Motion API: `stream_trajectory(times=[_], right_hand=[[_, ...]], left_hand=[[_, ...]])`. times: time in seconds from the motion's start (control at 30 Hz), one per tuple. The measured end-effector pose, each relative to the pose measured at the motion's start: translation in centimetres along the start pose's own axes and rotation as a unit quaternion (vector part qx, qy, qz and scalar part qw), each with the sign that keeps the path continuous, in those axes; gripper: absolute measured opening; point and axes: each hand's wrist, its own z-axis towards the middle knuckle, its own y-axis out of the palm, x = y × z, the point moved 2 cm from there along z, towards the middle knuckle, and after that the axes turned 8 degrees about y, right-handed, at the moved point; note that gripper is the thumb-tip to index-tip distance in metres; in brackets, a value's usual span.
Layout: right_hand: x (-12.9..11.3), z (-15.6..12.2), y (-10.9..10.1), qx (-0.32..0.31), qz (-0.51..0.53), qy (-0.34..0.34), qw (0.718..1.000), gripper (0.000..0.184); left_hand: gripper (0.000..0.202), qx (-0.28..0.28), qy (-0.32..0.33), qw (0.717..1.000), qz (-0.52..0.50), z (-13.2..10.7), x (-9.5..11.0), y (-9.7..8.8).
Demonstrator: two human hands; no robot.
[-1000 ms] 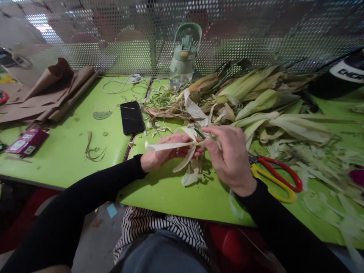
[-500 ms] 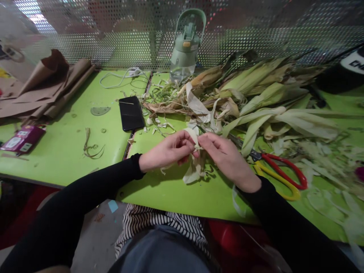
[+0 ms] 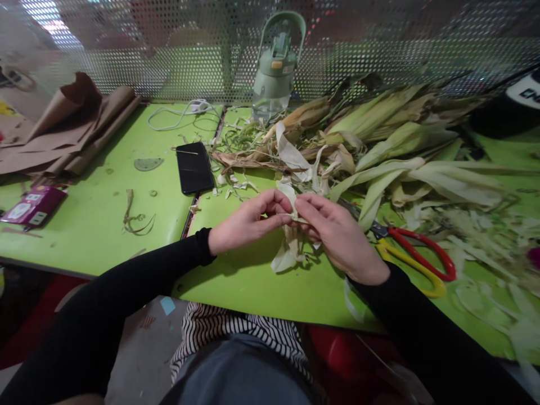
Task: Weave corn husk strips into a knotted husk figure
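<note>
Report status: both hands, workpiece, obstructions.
Left hand and right hand pinching thin cream corn-husk strip. Cream husk scrap below. Red-and-yellow-handled scissors right of right hand; nothing seems in the way.

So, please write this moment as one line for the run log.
left hand: pinches husk | right hand: pinches same husk | scissors: on table, right of right hand

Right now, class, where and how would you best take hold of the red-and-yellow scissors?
Probably by both handles, the red loop and yellow loop, with the right hand coming from the near right side after releasing the pale husk strip. The scissors' loops point rightward, toward the person, uncovered; their metal end points away, partly hidden by corn husks.
</note>
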Motion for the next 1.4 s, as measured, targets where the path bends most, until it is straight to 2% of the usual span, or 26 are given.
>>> stream_trajectory(times=[0.07,0.17,0.27,0.47,0.63,0.8,0.97,1.07,1.13,1.23,1.4], right_hand=[[0.0,0.0,-0.2,0.021,-0.011,-0.047,0.999,0.029],[-0.1,0.0,-0.3,0.036,-0.017,-0.091,0.995,0.022],[-0.3,-0.2,-0.1,0.053,-0.015,-0.121,0.991,0.016],[-0.5,-0.8,0.2,0.074,-0.003,-0.154,0.985,0.014],[-0.4,-0.9,0.2,0.066,0.013,-0.158,0.985,0.010],[-0.3,-1.1,0.4,0.074,0.001,-0.145,0.987,0.015],[0.0,-0.8,0.3,0.069,0.035,-0.128,0.989,0.016],[0.0,-0.6,0.1,0.069,0.043,-0.126,0.989,0.015],[-0.2,-0.5,0.0,0.070,0.024,-0.130,0.989,0.014],[-0.4,-0.7,0.0,0.073,-0.024,-0.143,0.987,0.016],[-0.9,-1.3,0.2,0.073,-0.170,-0.183,0.965,0.017]], left_hand=[[0.016,-0.007,-0.025,1.000,0.016,0.0,-0.3,-0.1],[0.014,-0.003,-0.057,0.994,0.097,0.0,-0.4,-0.1],[0.016,0.001,-0.040,0.985,0.170,-0.1,0.2,0.0],[0.019,-0.025,-0.024,0.987,0.157,-0.4,1.4,0.8],[0.021,-0.043,-0.066,0.988,0.130,-0.9,2.3,1.1],[0.018,-0.034,-0.107,0.987,0.115,-0.9,2.9,0.9],[0.017,-0.042,-0.094,0.988,0.116,-0.8,2.9,0.8],[0.015,-0.020,-0.074,0.984,0.158,-0.8,2.5,0.7],[0.019,-0.005,-0.058,0.982,0.182,-0.9,2.2,0.6],[0.030,-0.027,-0.048,0.980,0.193,-0.9,1.7,0.6],[0.024,-0.065,-0.079,0.983,0.151,-0.8,1.2,0.6]])
